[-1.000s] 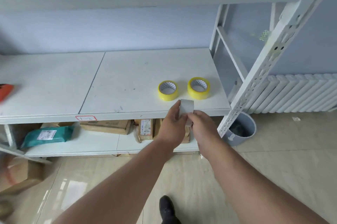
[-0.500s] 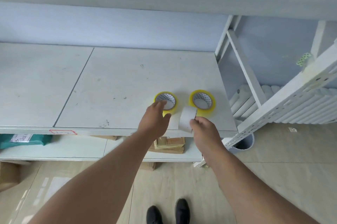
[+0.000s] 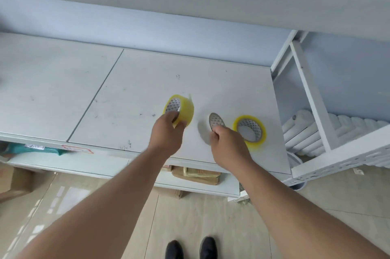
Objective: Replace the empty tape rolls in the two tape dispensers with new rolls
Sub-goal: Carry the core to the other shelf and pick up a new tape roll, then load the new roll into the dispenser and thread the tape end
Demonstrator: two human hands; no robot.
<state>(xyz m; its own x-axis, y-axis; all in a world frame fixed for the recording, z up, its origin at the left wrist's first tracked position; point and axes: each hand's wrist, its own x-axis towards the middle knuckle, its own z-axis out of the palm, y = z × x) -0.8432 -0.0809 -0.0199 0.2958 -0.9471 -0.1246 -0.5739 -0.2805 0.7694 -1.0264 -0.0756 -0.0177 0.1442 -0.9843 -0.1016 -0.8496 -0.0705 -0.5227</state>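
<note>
White shelf board (image 3: 147,81), front-right corner: two yellow rolls and one spent core.
Left hand (image 3: 166,132) curls round a lifted yellow tape roll (image 3: 180,110), fingers through its core; right hand (image 3: 229,144) pinches the empty core (image 3: 214,123), tilted, just above the board. Second yellow roll (image 3: 250,130) lies flat beside it. Rolls look light, rigid, slick-sided; hub grip seems safest. Board edge close; open room leftward.

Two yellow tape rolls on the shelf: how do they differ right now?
The left roll is tipped up on edge, gripped by the left hand; the right roll lies flat on the shelf, ungripped. The right hand holds a white core beside it. Both look full, yellow, with patterned cores.
</note>
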